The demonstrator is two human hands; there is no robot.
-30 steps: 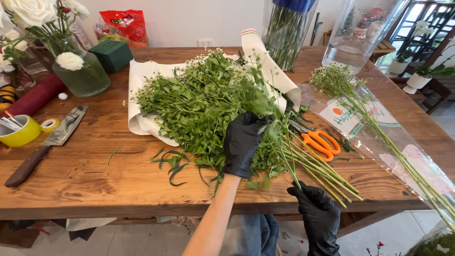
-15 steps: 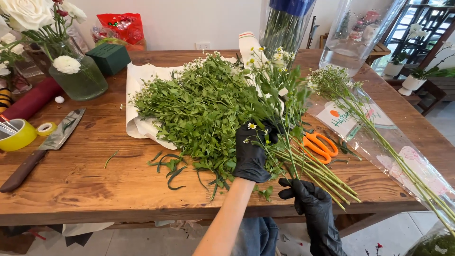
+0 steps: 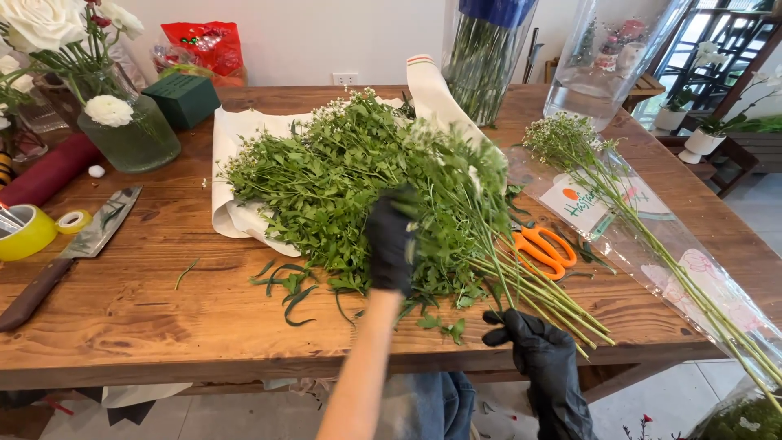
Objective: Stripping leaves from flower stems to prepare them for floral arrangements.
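A big heap of leafy green stems with small white flowers [image 3: 342,179] lies on white wrapping paper [image 3: 232,134] on the wooden table [image 3: 130,310]. My left hand [image 3: 391,244], in a black glove, is blurred and buried among the leaves in the middle of the heap; its grip is hidden. My right hand [image 3: 538,354], also in a black glove, hovers at the table's front edge just under the cut stem ends [image 3: 570,314], fingers loosely apart and holding nothing. Orange-handled scissors [image 3: 544,248] lie to the right of the heap.
A knife [image 3: 73,253], a yellow bowl [image 3: 24,232] and a tape roll [image 3: 75,220] lie at the left. Behind them stand a glass vase of white roses [image 3: 130,134] and a green foam block [image 3: 183,98]. More white-flowered stems [image 3: 652,236] lie on clear wrap at the right. Tall vases [image 3: 599,61] stand at the back.
My left hand has slid left and deeper into the foliage. My right hand has risen closer to the stem ends. The view has dropped slightly.
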